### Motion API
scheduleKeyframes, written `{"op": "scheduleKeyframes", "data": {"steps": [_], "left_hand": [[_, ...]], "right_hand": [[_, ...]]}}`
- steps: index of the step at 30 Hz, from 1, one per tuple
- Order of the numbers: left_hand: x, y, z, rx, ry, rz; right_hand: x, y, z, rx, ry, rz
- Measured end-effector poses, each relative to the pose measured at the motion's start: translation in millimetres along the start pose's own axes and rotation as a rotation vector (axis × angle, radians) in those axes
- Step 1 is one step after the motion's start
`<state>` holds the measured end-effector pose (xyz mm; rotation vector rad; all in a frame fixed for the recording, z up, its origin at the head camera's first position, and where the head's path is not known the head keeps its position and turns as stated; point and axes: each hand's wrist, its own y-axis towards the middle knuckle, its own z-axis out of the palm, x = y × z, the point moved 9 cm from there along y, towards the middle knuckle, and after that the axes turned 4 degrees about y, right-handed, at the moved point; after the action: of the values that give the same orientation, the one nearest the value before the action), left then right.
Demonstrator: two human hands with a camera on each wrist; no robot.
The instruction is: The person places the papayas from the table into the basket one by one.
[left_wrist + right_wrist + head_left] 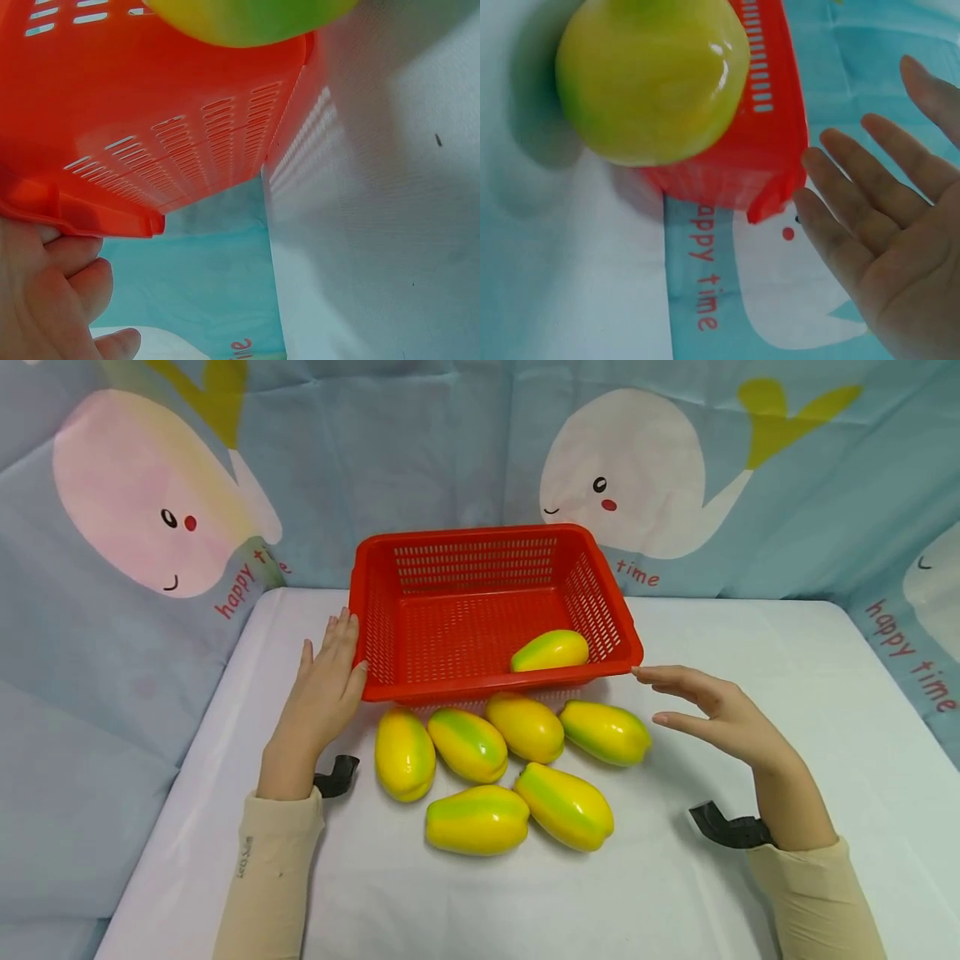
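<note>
A red plastic basket (pixel 480 683) with slotted walls stands at the back of the table. Inside it, by the front right, lies one yellow-green papaya (pixel 553 650). My left hand (pixel 321 685) rests with extended fingers along the basket's left rim; the left wrist view shows those fingers (pixel 86 281) just under the rim (pixel 97 225). At the front right corner, my right hand (pixel 720 710) is spread, its fingertips right at the rim and nothing in its grasp. Several more papayas lie in front of the basket, among them one (pixel 606 732) nearest the right hand.
Two papayas form a front row, one on the left (pixel 477 820) and one on the right (pixel 566 807). White cloth covers the table (pixel 750 643). Behind it hangs a blue whale-print curtain (pixel 420 452). Black wrist mounts (pixel 731 828) stick out from both wrists.
</note>
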<state>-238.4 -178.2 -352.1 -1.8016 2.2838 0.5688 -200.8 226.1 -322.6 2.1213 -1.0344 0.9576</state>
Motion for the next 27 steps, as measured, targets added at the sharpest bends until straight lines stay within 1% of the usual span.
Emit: {"op": "scheduleKeyframes", "data": {"steps": [2, 4, 7, 11, 14, 19, 22, 27], "left_hand": [[0.3, 0.0, -0.1, 0.000, 0.002, -0.003], [0.3, 0.4, 0.0, -0.002, 0.004, -0.001], [0.3, 0.2, -0.2, -0.004, -0.001, -0.003], [0.9, -0.5, 0.3, 0.000, -0.008, -0.005], [1.7, -0.6, 0.4, -0.002, -0.008, -0.005], [2.0, -0.6, 0.2, -0.005, -0.007, -0.005], [2.0, -0.2, 0.8, -0.005, -0.007, -0.005], [2.1, 0.5, 1.9, -0.003, -0.010, -0.004]], "right_hand": [[-4.9, -2.2, -0.8, 0.008, -0.011, 0.037], [-8.2, -3.4, -1.0, 0.020, -0.015, 0.057], [-12.6, -2.1, 1.7, 0.044, -0.020, 0.075], [-20.2, 1.7, 10.4, 0.088, -0.035, 0.089], [-24.0, 5.3, 18.5, 0.124, -0.025, 0.069], [-27.0, 9.7, 31.4, 0.187, 0.023, 0.017], [-29.2, 9.9, 37.3, 0.209, 0.043, 0.016], [-31.9, 10.1, 43.4, 0.223, 0.055, 0.027]]}}
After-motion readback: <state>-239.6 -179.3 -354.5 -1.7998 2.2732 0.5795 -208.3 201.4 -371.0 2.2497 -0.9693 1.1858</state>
